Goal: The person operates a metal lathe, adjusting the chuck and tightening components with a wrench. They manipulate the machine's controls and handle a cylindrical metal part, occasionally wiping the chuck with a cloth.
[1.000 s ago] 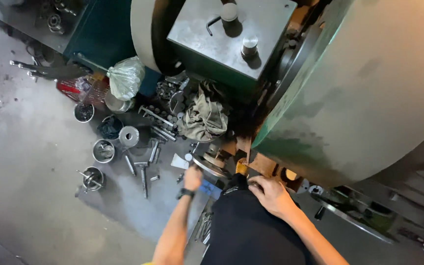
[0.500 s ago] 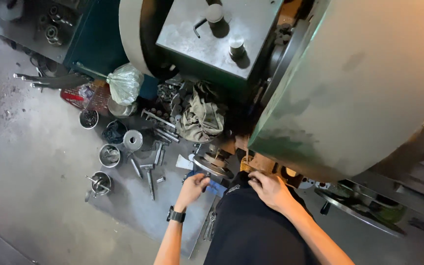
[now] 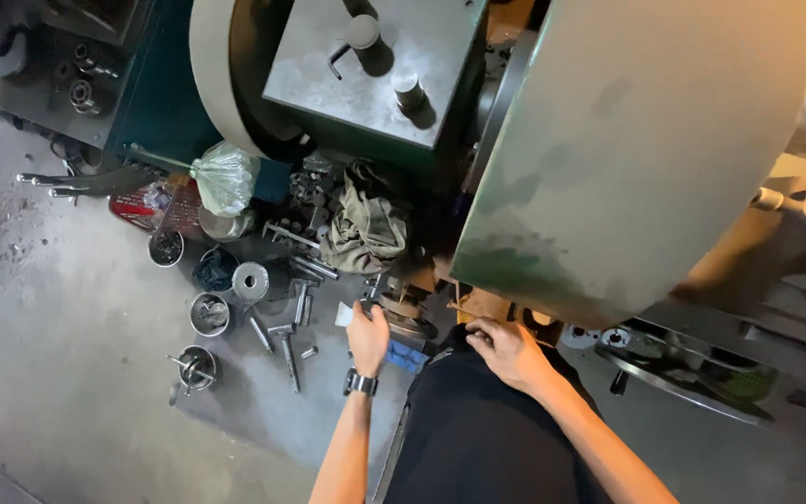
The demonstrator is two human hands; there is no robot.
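I look down over a large green machine (image 3: 636,149) with a grey top block (image 3: 366,65). My left hand (image 3: 368,336), with a black watch on the wrist, reaches to a metal part (image 3: 394,303) at the machine's foot and touches it. My right hand (image 3: 506,350) rests with curled fingers on the black cloth over my lap (image 3: 478,420), close to the machine's lower edge. Whether either hand grips anything is hidden by the fingers.
On the grey floor to the left lie several small metal cups (image 3: 209,314), bolts and pins (image 3: 286,350), a metal ring (image 3: 250,280), a plastic bag (image 3: 224,177) and a crumpled rag (image 3: 366,224). A blue object (image 3: 406,355) lies by my left wrist.
My left hand has moved up and right, from the floor plate to the metal part under the machine. The right hand has stayed near my lap.
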